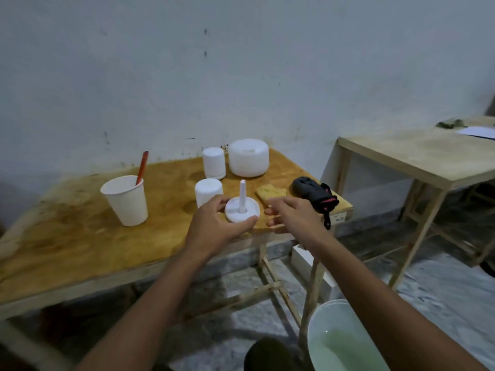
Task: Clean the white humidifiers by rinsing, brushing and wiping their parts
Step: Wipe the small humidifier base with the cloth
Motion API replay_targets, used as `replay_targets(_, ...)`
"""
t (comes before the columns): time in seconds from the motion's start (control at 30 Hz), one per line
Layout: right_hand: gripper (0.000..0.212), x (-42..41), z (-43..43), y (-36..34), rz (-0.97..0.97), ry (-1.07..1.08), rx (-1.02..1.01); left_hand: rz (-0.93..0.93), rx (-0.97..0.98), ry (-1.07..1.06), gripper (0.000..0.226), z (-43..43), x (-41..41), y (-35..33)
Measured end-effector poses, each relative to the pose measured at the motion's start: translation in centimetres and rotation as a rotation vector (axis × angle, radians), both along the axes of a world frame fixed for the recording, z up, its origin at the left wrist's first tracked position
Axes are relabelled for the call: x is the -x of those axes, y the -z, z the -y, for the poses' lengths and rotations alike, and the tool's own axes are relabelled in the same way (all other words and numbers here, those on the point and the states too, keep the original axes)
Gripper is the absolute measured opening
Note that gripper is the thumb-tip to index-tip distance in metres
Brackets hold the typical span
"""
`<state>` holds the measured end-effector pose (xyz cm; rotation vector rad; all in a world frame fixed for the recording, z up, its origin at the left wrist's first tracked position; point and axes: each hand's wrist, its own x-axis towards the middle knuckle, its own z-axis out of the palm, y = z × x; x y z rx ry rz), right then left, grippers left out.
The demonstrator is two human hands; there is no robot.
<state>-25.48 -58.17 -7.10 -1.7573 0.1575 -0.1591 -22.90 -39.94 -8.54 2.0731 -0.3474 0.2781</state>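
Over the table edge (166,259), left hand (214,226) grips the humidifier cap (242,210) by its rim, right hand (292,215) open, empty; loose hold risks dropping it.

Near the frame's centre, white humidifier parts (242,210) are showing against an orange-brown stained wooden table (80,231). At left a white paper cup (126,200) is holding a red stick (142,168). At right a black pouch (314,194) is showing red trim. At lower right, a white bucket (328,314) is holding pale green water.
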Motion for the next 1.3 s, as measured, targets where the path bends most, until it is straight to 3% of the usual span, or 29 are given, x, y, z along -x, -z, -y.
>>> replay_targets(0.13,0.038,-4.7,-0.4,0.7,0.063,0.067,0.519,-0.034,-0.043,-0.096,0.060,-3.0,-1.2,1.2)
replay_targets(0.33,0.058,-10.3,-1.0,2.2,-0.191,0.057,1.102,-0.076,-0.142,-0.179,0.066,-5.1,-2.1,3.0)
replay_targets(0.43,0.047,-11.2,-1.4,2.3,-0.272,0.050,1.162,-0.072,-0.248,-0.226,0.063,-5.6,-2.8,3.6)
replay_targets(0.57,0.030,-11.5,-1.2,2.5,-0.198,0.101,1.285,-0.114,-0.321,-0.243,0.066,-5.8,-3.2,3.5)
replay_targets(0.63,0.033,-11.9,-0.1,2.6,-0.124,0.089,1.191,-0.144,-0.359,-0.225,0.070,-5.8,-3.3,3.3)
replay_targets(0.73,0.041,-11.3,0.3,1.5,-0.011,0.000,0.874,-0.179,-0.454,-0.182,0.076,-6.3,-3.7,2.8)
replay_targets(0.83,0.037,-9.5,-1.7,0.2,0.155,-0.100,0.826,-0.188,-0.482,-0.129,0.078,-6.8,-3.9,2.6)
replay_targets(0.93,0.036,-7.7,-4.3,-0.2,0.233,-0.260,0.886,-0.190,-0.449,-0.109,0.076,-7.0,-3.7,2.7)
replay_targets(1.1,0.032,-7.3,-7.6,1.0,0.365,-0.441,1.163,-0.182,-0.433,-0.075,0.074,-7.3,-3.8,2.9)
replay_targets(1.3,0.039,-6.7,-7.4,0.5,0.318,-0.556,1.349,-0.166,-0.413,-0.061,0.074,-7.5,-3.9,3.1)
